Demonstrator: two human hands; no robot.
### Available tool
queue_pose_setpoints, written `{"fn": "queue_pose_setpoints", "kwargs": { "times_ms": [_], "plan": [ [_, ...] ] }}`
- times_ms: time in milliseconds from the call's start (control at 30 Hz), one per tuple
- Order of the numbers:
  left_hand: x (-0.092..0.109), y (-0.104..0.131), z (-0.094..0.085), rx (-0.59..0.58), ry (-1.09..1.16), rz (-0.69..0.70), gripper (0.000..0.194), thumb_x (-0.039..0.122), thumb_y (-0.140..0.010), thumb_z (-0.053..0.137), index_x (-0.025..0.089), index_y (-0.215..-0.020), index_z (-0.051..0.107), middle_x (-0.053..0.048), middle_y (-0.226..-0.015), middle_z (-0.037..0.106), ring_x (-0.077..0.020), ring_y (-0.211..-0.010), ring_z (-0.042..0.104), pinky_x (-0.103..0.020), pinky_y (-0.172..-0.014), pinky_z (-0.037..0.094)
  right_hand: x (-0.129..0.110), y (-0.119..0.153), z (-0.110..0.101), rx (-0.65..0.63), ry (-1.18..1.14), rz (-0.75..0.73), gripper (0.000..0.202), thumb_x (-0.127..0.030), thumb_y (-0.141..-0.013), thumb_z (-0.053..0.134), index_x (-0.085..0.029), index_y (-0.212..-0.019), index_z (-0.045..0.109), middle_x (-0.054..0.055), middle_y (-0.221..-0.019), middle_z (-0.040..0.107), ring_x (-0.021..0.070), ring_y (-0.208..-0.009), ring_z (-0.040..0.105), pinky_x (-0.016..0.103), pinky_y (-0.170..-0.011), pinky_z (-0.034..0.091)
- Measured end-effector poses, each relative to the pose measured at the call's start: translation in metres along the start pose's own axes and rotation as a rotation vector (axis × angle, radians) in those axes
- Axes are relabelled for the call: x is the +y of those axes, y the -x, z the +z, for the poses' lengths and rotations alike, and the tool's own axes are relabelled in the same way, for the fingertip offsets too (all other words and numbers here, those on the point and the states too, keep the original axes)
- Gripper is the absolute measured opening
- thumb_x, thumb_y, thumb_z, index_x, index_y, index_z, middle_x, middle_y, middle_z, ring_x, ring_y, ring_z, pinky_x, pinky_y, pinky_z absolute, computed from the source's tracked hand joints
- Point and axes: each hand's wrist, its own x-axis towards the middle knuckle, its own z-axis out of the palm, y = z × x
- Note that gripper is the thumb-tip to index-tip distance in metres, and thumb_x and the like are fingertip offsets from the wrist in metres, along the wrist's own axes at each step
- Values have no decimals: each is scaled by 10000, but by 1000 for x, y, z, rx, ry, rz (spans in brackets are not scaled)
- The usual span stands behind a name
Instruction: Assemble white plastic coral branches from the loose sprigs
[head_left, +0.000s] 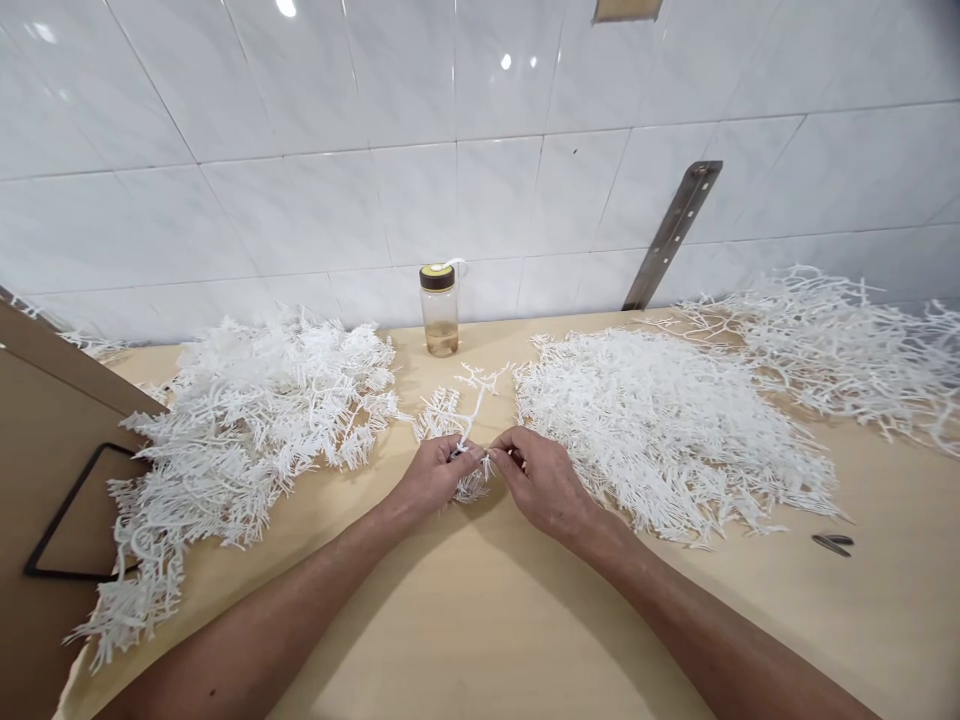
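White branch (475,407) pinched in left hand (439,470), extending beyond.

A bottle (441,315) stands on a table (480,620), just before a tiled wall (315,220). Directly in front of the bottle, a left hand (442,470) and a right hand (541,480) meet at a branched sprig (475,405). Left of the bottle spreads one heap (270,390) of sprigs, with a panel (67,470) farther left. A second heap (660,430) lies to the bottle's right, a third heap (832,345) farther right. Also right of the bottle, a bar (673,235) rises along the wall; a small tool (834,544) lies far right and forward.
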Motion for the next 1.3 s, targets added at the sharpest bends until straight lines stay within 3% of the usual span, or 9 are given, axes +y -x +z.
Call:
{"fn": "queue_pose_setpoints", "kwargs": {
  "times_ms": [300,500,667,867,1033,1167,1300],
  "plan": [
    [2,1,-2,-62,60,-11,473,558,-680,790,143,-727,568,29,-604,488,-78,-525,423,-214,-504,302,1,1,0,-17,30,-21,166,-272,-959,466,-201,-863,582,40,-777,645,171,-684,569,298,-647,418],
    [6,1,-12,-221,46,-68,460,546,-702,787,127,-752,604,17,-616,499,-82,-532,432,-217,-510,293,-6,-2,-15,-204,-114,117,198,-325,-940,484,-198,-833,591,-2,-676,611,141,-565,543,273,-557,396],
    [4,0,-15,-262,43,-60,448,514,-680,812,113,-785,643,2,-617,535,-100,-551,470,-231,-535,329,-13,-1,-24,-332,-195,193,196,-336,-946,471,-202,-831,556,-29,-649,564,114,-481,499,254,-496,374],
    [3,2,-9,-172,-4,-1,446,533,-677,800,126,-728,624,7,-610,544,-104,-559,479,-235,-554,348,-11,3,-10,-152,211,-46,158,-209,-943,454,-186,-821,553,36,-782,613,166,-664,546,286,-599,370],
    [1,5,4,-148,-194,147,439,548,-757,715,126,-665,637,-6,-603,550,-118,-590,488,-237,-565,350,0,-2,-2,-38,482,36,137,-115,-904,466,-166,-805,545,88,-812,616,191,-667,549,303,-581,345],
    [0,6,5,-39,-181,144,420,544,-762,708,127,-727,681,10,-591,542,-95,-540,441,-221,-520,329,13,-9,-21,193,374,88,117,-160,-893,522,-191,-782,540,38,-756,612,178,-675,564,295,-632,402],
    [0,5,1,14,-159,122,430,557,-763,707,129,-808,721,55,-524,428,-61,-465,326,-211,-467,255,24,-16,-51,457,368,108,25,-191,-855,559,-186,-843,579,51,-801,632,181,-666,581,331,-666,458]
  ]
}}
